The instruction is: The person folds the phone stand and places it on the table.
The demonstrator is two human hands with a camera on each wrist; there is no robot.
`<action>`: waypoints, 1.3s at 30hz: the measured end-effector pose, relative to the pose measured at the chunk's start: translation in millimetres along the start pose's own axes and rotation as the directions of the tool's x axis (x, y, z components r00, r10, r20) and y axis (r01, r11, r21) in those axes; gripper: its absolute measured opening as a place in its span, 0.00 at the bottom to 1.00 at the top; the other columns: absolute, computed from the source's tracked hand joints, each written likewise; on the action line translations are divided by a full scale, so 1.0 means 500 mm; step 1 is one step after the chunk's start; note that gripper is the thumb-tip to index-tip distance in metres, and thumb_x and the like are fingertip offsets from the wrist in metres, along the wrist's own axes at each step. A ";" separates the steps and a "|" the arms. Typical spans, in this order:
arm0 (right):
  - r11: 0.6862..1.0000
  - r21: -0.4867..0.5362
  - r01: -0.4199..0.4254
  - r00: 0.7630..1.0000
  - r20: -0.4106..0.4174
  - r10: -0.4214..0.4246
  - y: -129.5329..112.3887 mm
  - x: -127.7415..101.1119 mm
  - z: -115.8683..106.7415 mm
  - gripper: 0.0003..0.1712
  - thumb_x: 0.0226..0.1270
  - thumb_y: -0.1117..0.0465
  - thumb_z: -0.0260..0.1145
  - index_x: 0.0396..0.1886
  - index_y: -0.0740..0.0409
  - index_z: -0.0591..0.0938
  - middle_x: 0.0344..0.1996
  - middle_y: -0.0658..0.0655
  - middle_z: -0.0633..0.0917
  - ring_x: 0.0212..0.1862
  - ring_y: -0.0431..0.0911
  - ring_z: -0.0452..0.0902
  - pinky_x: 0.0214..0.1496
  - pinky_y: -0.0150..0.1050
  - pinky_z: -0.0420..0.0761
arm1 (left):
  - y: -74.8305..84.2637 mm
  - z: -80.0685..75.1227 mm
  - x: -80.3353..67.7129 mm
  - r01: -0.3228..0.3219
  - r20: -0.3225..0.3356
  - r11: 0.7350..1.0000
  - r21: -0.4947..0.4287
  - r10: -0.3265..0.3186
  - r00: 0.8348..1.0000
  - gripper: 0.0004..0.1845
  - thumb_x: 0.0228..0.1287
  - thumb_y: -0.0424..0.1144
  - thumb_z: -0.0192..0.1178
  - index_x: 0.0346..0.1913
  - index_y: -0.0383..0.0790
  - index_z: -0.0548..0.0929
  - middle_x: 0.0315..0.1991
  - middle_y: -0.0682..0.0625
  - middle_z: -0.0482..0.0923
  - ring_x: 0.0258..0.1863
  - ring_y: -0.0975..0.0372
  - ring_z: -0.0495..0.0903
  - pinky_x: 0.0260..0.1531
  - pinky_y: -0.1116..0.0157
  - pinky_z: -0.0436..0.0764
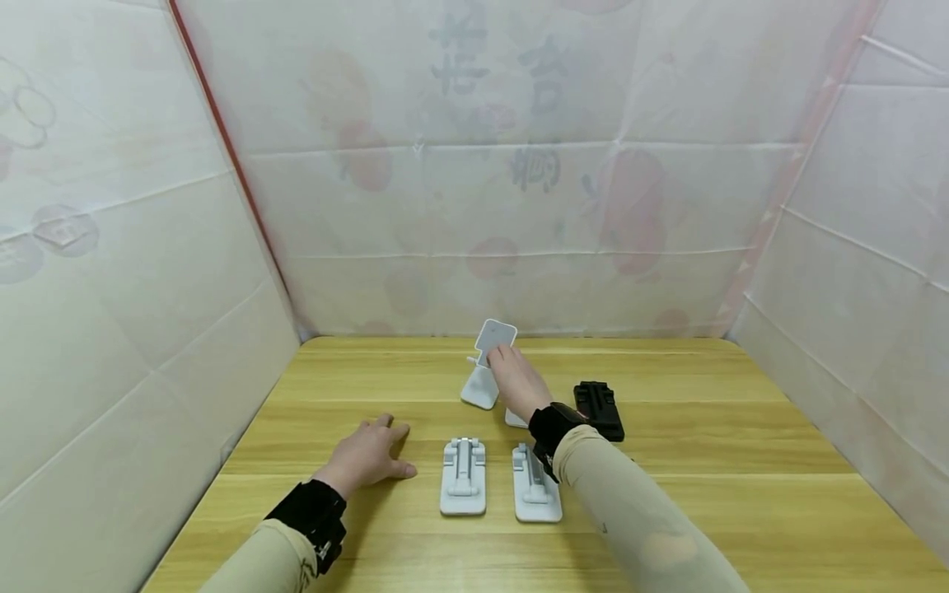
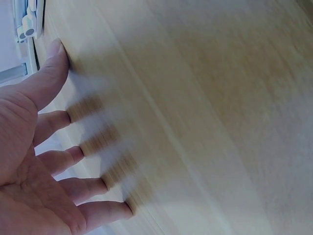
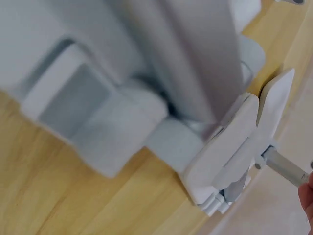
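Towards the back of the table stands an unfolded white phone stand (image 1: 479,389), its upper plate raised and tilted. My right hand (image 1: 519,382) holds it by this upper part, fingers bent at the plate; in the right wrist view its fingertips (image 3: 307,198) are at the silver post (image 3: 286,165). Another white phone stand (image 1: 516,418) lies mostly hidden under the right hand. Nearer me lie two folded white phone stands, one in the middle (image 1: 463,478) and one by the right forearm (image 1: 537,486). My left hand (image 1: 366,455) rests with spread fingertips on the table, left of them.
A folded black phone stand (image 1: 599,409) lies right of my right wrist. The wooden table (image 1: 704,387) is walled by pale printed sheets (image 1: 474,206) at the back and both sides.
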State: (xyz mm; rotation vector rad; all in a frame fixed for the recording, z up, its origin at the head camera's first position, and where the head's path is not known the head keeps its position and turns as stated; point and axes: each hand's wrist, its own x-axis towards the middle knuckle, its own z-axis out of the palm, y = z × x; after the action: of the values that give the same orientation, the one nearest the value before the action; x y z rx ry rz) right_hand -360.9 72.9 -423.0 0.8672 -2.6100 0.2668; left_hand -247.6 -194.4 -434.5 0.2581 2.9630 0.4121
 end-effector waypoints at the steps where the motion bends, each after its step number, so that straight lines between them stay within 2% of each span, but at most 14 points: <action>1: 1.000 0.004 -0.004 1.000 0.003 0.004 0.000 -0.001 0.000 0.18 0.63 0.78 0.69 0.49 0.63 0.77 0.45 0.59 0.78 0.47 0.51 0.74 0.50 0.43 0.81 | -0.001 0.000 0.000 0.000 0.000 1.000 0.000 0.000 1.000 0.41 0.56 0.55 0.76 0.70 0.38 0.77 0.73 0.28 0.63 0.68 0.26 0.62 0.58 0.29 0.73; 6: 0.999 0.028 -0.025 1.000 0.018 0.024 0.001 -0.004 -0.003 0.14 0.66 0.79 0.65 0.46 0.62 0.77 0.43 0.58 0.76 0.44 0.48 0.71 0.44 0.41 0.79 | -0.006 -0.002 0.001 -0.001 0.002 1.000 0.000 0.001 1.000 0.41 0.57 0.55 0.75 0.70 0.38 0.77 0.73 0.28 0.63 0.69 0.26 0.62 0.59 0.30 0.73; 14: 0.999 0.036 -0.021 0.999 0.030 0.020 0.002 -0.015 -0.007 0.12 0.67 0.77 0.66 0.43 0.61 0.78 0.42 0.57 0.78 0.42 0.47 0.74 0.42 0.39 0.80 | -0.006 -0.006 -0.001 0.008 0.015 0.999 -0.033 -0.008 1.000 0.41 0.57 0.55 0.75 0.70 0.37 0.77 0.73 0.28 0.63 0.69 0.27 0.62 0.61 0.29 0.71; 17: 0.999 0.038 -0.001 1.000 0.012 0.001 0.005 -0.023 -0.010 0.12 0.66 0.77 0.67 0.43 0.61 0.77 0.42 0.57 0.78 0.43 0.47 0.76 0.42 0.40 0.81 | -0.002 -0.007 0.002 0.013 0.007 0.999 -0.042 -0.012 1.000 0.38 0.62 0.56 0.72 0.68 0.37 0.78 0.72 0.28 0.65 0.69 0.29 0.64 0.60 0.30 0.72; 20: 0.999 0.030 0.034 0.999 -0.015 -0.033 0.008 -0.030 -0.016 0.12 0.67 0.77 0.66 0.43 0.61 0.77 0.42 0.58 0.79 0.43 0.47 0.76 0.42 0.40 0.80 | 0.002 -0.005 0.009 0.024 -0.024 0.999 -0.047 -0.025 0.999 0.33 0.68 0.56 0.66 0.66 0.36 0.80 0.69 0.29 0.69 0.66 0.31 0.69 0.59 0.30 0.73; 24: 0.996 0.030 0.087 0.994 -0.069 -0.085 0.011 -0.035 -0.028 0.08 0.70 0.74 0.65 0.43 0.61 0.76 0.41 0.57 0.78 0.42 0.47 0.74 0.42 0.40 0.79 | 0.012 -0.002 0.025 0.024 -0.114 0.997 -0.075 -0.032 0.993 0.28 0.73 0.52 0.61 0.63 0.32 0.81 0.67 0.29 0.73 0.65 0.33 0.71 0.62 0.29 0.70; 28: 0.990 0.042 0.136 0.983 -0.133 -0.130 0.008 -0.040 -0.044 0.06 0.71 0.73 0.65 0.43 0.62 0.77 0.40 0.57 0.78 0.41 0.47 0.74 0.41 0.39 0.80 | 0.032 -0.006 0.049 0.003 -0.170 0.972 -0.235 -0.044 0.984 0.29 0.76 0.49 0.58 0.67 0.28 0.76 0.67 0.30 0.73 0.68 0.36 0.69 0.68 0.37 0.69; 30: 0.987 0.061 0.149 0.978 -0.154 -0.138 0.004 -0.043 -0.053 0.07 0.70 0.74 0.65 0.43 0.63 0.77 0.41 0.58 0.78 0.42 0.47 0.75 0.42 0.38 0.82 | 0.048 -0.011 0.061 0.006 -0.156 0.932 -0.364 -0.068 0.985 0.32 0.78 0.50 0.56 0.72 0.28 0.71 0.68 0.32 0.73 0.69 0.39 0.70 0.70 0.41 0.70; 32: 0.984 0.070 0.166 0.973 -0.172 -0.152 -0.002 -0.045 -0.061 0.08 0.70 0.74 0.66 0.43 0.63 0.77 0.42 0.59 0.79 0.43 0.48 0.77 0.43 0.38 0.83 | 0.065 -0.013 0.071 0.030 -0.127 0.874 -0.484 -0.105 0.986 0.35 0.78 0.52 0.55 0.75 0.29 0.67 0.68 0.34 0.73 0.69 0.42 0.71 0.69 0.43 0.72; 33: 0.982 0.081 0.173 0.971 -0.182 -0.156 -0.006 -0.046 -0.065 0.08 0.69 0.74 0.66 0.43 0.64 0.77 0.42 0.59 0.79 0.44 0.48 0.77 0.43 0.39 0.84 | 0.074 -0.014 0.074 0.043 -0.103 0.837 -0.546 -0.118 0.988 0.36 0.78 0.53 0.54 0.76 0.30 0.65 0.69 0.35 0.74 0.68 0.42 0.72 0.69 0.44 0.73; 36: 0.974 0.101 0.200 0.960 -0.219 -0.175 -0.017 -0.050 -0.073 0.09 0.68 0.75 0.67 0.43 0.64 0.76 0.42 0.59 0.79 0.43 0.48 0.78 0.43 0.39 0.84 | 0.099 -0.013 0.084 0.075 -0.027 0.684 -0.725 -0.137 0.990 0.38 0.79 0.53 0.54 0.78 0.29 0.60 0.63 0.34 0.78 0.60 0.46 0.80 0.65 0.48 0.78; 39: 0.965 0.113 0.235 0.945 -0.260 -0.199 -0.026 -0.053 -0.076 0.10 0.67 0.75 0.68 0.42 0.64 0.76 0.39 0.58 0.78 0.41 0.48 0.77 0.41 0.39 0.83 | 0.115 -0.009 0.092 0.086 0.035 0.490 -0.867 -0.111 0.993 0.37 0.79 0.49 0.55 0.77 0.26 0.58 0.61 0.32 0.78 0.54 0.49 0.83 0.60 0.50 0.83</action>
State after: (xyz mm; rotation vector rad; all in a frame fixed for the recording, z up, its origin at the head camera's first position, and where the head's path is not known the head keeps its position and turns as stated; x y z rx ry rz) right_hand -322.4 87.6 -398.4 1.0869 -2.2641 0.4726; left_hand -284.8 -132.5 -419.2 -0.0549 2.3280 1.8024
